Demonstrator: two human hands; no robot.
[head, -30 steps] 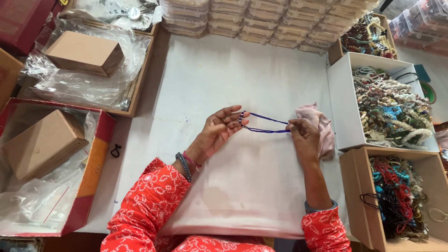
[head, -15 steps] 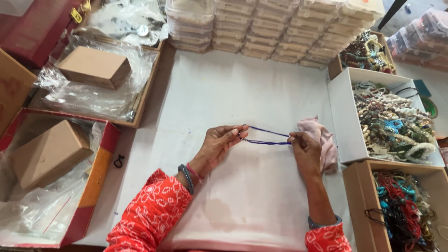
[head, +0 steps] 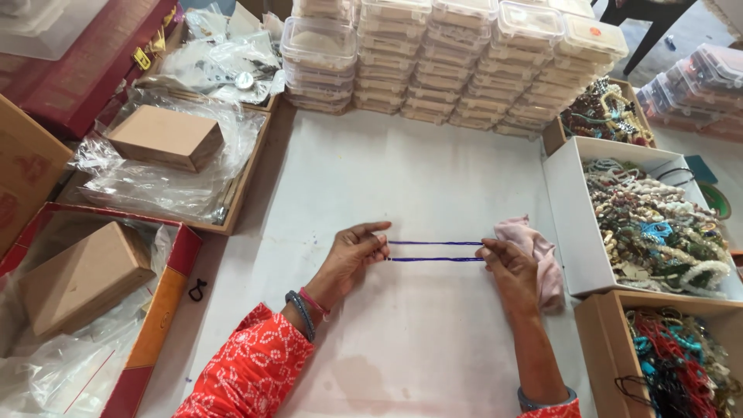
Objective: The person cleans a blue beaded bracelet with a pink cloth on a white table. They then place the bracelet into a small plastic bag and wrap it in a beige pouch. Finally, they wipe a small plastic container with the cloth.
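Note:
A thin loop of dark blue beads (head: 435,251) is stretched taut in two parallel strands between my hands, just above the white table sheet (head: 410,178). My left hand (head: 352,257) pinches its left end with the fingertips. My right hand (head: 508,267) pinches the right end. A crumpled pink cloth (head: 538,251) lies right behind and under my right hand. Both arms wear red patterned sleeves, and bangles circle my left wrist.
Stacked clear plastic boxes (head: 457,54) line the far edge. At the right stand a white box of mixed bead jewellery (head: 658,224) and a brown box of red and teal strands (head: 673,364). Trays with brown cardboard boxes (head: 166,138) and plastic bags sit at the left.
My hands have moved apart, pulling the blue bead loop straight and taut. The camera has tilted so the table sits lower in view.

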